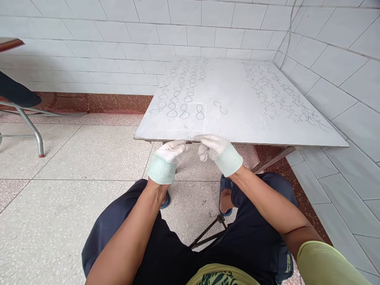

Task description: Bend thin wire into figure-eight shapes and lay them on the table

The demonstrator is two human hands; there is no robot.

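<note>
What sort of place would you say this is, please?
Probably a simple indoor handicraft workroom, though it could be a home: rows of figure-eight wire shapes lie on a white-topped table, set against plain tiled walls.

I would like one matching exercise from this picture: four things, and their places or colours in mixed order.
1. star-shaped wires
2. figure-eight wires
3. bent wire
4. slippers

A. between the left hand and right hand
B. right part of the table
C. blue
D. left part of the table

Pairs: 1-B, 2-D, 3-A, 4-C
</note>
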